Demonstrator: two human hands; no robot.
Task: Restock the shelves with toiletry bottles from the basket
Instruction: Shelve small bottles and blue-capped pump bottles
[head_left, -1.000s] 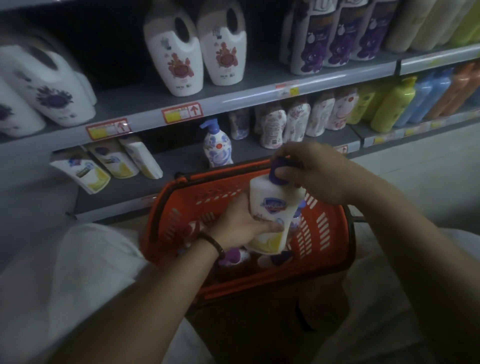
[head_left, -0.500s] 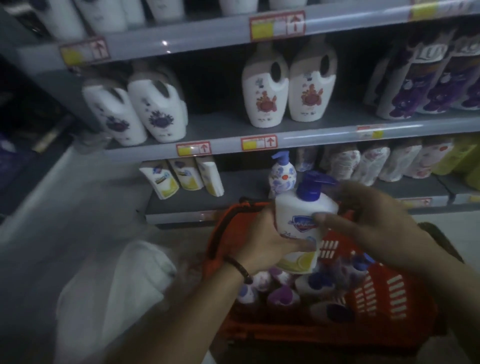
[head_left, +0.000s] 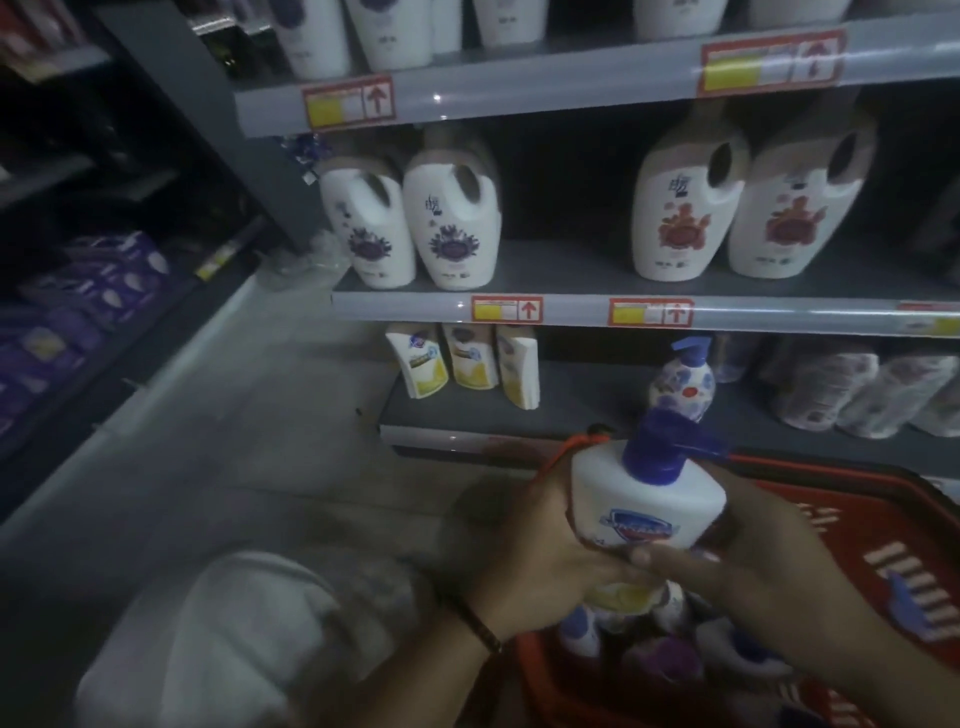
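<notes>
Over the basket (head_left: 852, 499), my left hand (head_left: 540, 551) and right hand (head_left: 753, 561) both grip the pump bottle (head_left: 649, 504); my fingers (head_left: 670, 558) hide its lower label, and the bottles (head_left: 660, 660) underneath are just dim blurs

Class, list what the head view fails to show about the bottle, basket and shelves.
Head view:
Held bottle: lower label covered by left hand and right hand.
Basket: right side cut off by frame edge; bottles inside mostly hidden by the hands.
Price tags: print too blurred to read.
Top-shelf bottles: cut off by top edge.
</notes>
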